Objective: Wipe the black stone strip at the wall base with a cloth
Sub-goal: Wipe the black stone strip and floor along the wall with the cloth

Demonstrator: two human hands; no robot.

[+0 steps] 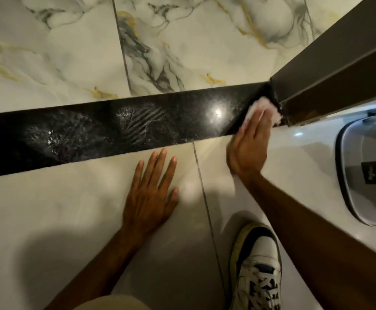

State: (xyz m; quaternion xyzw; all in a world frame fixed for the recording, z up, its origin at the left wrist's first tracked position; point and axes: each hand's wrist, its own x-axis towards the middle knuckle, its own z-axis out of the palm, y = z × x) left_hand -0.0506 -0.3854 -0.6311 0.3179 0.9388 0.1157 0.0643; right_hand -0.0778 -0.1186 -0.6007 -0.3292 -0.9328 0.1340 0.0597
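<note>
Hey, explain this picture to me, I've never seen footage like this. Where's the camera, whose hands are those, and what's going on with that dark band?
The camera sits on a person's head, looking down, so the arms reaching in are their own. The left hand lies flat on the pale floor tile, open. The right hand presses a white cloth onto the right end of the black stone strip, beside a brown door frame. Dusty shoe-print marks show on the strip. A sneaker is at the bottom.
</note>
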